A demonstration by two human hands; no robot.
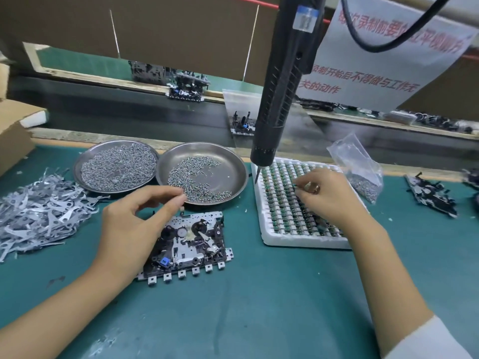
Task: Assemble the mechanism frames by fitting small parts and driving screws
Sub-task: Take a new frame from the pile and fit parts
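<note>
The left hand [132, 224] reaches in from the lower left with its forearm slanting up and to the right, wrist raised over the mechanism frame [188, 243]; its thumb and forefinger are pinched together above the frame's far left corner, at the near rim of the right-hand screw dish [233, 172], though what they hold is too small to tell. The right hand [329, 195] comes from the lower right, forearm angled up and to the left, palm down over the white foam tray [285, 240] to the right of the frame; its fingers are curled down onto the rows of small green parts [277, 182], and whether they grip one cannot be told. The frame lies flat on the green table [259, 294], long axis running left to right and tilted slightly, its row of square tabs facing the person. A suspended electric screwdriver [282, 94] hangs beyond the frame, tip down at the tray's far left corner.
</note>
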